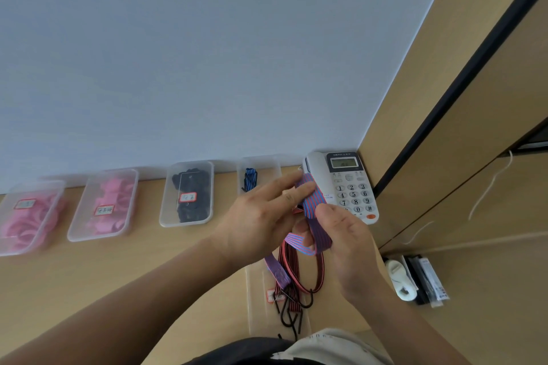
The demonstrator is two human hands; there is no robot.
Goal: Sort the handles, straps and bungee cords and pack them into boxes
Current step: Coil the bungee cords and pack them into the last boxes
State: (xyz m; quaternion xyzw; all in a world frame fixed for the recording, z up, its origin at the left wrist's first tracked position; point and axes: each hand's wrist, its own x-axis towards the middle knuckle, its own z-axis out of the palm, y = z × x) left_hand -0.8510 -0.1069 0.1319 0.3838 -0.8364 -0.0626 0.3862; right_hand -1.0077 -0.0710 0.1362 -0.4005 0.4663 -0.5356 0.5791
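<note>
A flat red-and-blue striped bungee cord (314,201) is folded into loops between both hands above the desk. My left hand (261,213) pinches its upper fold with thumb and fingers. My right hand (347,240) grips the lower loops. One end of the cord hangs down toward a clear box (255,302) at the near edge, where red-and-black bungee cords (292,275) with black hooks lie. Along the wall stand clear labelled boxes: two with pink parts (32,216) (106,204), one with black parts (189,192), one with a blue-and-black cord (250,179).
A white desk telephone (344,184) sits in the corner right behind my hands. A wooden cabinet (459,142) closes off the right side. Below the desk's right edge lie a white item and black packets (415,278).
</note>
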